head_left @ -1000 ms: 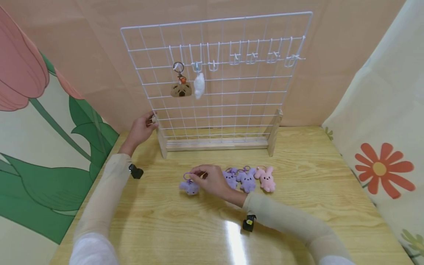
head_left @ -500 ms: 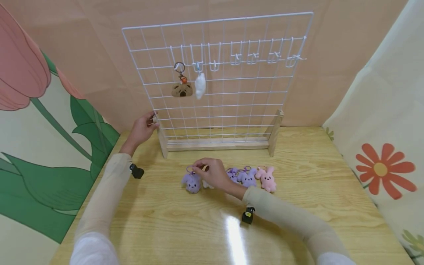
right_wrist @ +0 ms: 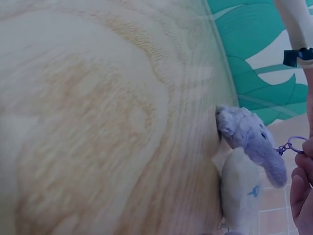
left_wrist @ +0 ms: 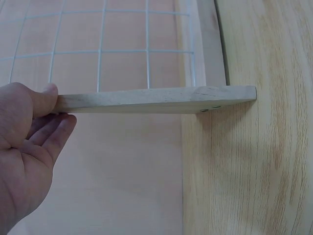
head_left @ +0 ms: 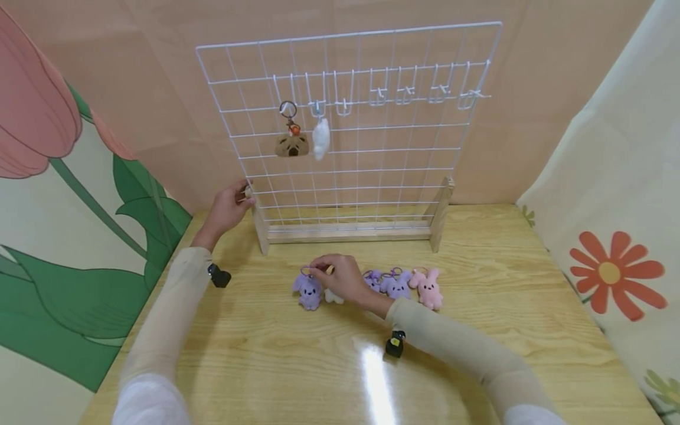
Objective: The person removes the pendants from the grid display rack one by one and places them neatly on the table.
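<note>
Pinching a purple toy (head_left: 310,294) by its ring (head_left: 306,270) in the right hand (head_left: 344,278), near the table (head_left: 276,360) surface, before the rack (head_left: 347,236).
Gripping the rack's wooden leg (left_wrist: 156,102) with the left hand (head_left: 228,208). Can see a brown toy (head_left: 291,145) and a white toy (head_left: 321,139) hung on neighbouring hooks; also, just beside the purple toy, a partly hidden pale toy (head_left: 333,297), then two more purple toys (head_left: 397,285) and a pink toy (head_left: 429,290).

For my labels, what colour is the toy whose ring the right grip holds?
The toy is light purple, clearest in the head view.
</note>
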